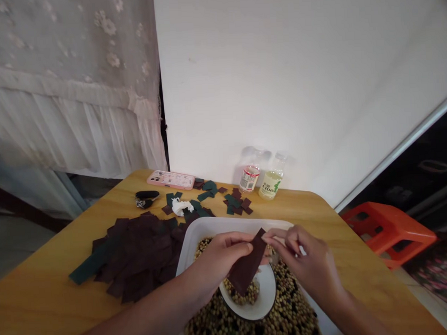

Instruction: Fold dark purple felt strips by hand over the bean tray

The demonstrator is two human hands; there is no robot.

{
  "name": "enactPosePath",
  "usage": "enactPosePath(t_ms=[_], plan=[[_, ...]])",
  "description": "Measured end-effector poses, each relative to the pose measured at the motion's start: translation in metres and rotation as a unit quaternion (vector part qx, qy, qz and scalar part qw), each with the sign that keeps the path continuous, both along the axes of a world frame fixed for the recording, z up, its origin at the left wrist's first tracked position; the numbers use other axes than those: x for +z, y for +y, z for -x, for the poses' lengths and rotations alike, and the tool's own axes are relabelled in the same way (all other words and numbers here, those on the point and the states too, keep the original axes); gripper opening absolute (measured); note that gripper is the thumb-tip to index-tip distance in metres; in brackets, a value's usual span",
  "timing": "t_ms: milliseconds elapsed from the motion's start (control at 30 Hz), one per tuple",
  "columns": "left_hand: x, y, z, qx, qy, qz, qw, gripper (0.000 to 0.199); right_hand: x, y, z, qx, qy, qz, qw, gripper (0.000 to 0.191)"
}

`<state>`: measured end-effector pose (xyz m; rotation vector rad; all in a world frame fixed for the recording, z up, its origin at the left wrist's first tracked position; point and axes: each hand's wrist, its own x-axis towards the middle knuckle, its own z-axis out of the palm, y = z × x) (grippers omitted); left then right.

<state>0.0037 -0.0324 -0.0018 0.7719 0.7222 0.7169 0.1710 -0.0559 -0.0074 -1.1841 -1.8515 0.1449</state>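
Note:
My left hand point(232, 251) grips a dark brown rectangular piece of fabric point(249, 262) between thumb and fingers. At the piece's upper corner, the fingers of my right hand point(301, 250) are pinched together; whether they hold the corner or something small is unclear. Both hands are over a white plastic tub point(207, 224) filled with small yellowish and dark beads. A white bowl point(264, 296) rests on the beads under the fabric, with some beads inside it. To the left lies a large heap of dark brown and green fabric pieces point(142, 255).
On the wooden table point(36, 289), a pink-cased phone point(171, 179), keys with a black fob point(146, 196), crumpled white tissue point(182, 207) and small scraps point(238, 202) lie towards the back. Two bottles point(271, 182) stand against the white wall. An orange stool point(391, 229) is on the right.

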Motion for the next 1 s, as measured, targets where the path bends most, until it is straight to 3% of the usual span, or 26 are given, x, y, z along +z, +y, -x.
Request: enactPosePath(t_ms=[167, 300, 433, 533, 667, 1000], plan=[[-0.0006, 0.0, -0.0003, -0.002, 0.008, 0.004, 1.0, 0.018, -0.0013, 0.0008, -0.001, 0.029, 0.001, 0.011, 1.0, 0.035], [-0.0036, 0.001, -0.0003, -0.023, -0.003, -0.006, 1.0, 0.021, -0.0018, 0.0013, -0.0026, -0.023, 0.017, -0.011, 1.0, 0.038], [-0.002, -0.0003, 0.001, -0.035, 0.001, -0.012, 0.999, 0.02, -0.0014, 0.0004, -0.0022, 0.013, -0.006, 0.012, 1.0, 0.037], [-0.0004, -0.0013, 0.0016, -0.047, 0.013, -0.004, 0.999, 0.024, -0.0017, -0.0005, -0.0013, -0.014, 0.015, -0.001, 1.0, 0.037], [-0.0004, -0.0013, 0.0012, -0.053, 0.001, -0.02, 0.998, 0.02, -0.0017, -0.0011, -0.0009, 0.018, -0.003, 0.001, 1.0, 0.036], [-0.0031, -0.0012, 0.0003, -0.053, -0.009, -0.012, 0.998, 0.021, -0.0017, -0.0034, -0.0014, 0.006, -0.001, -0.017, 1.0, 0.038]])
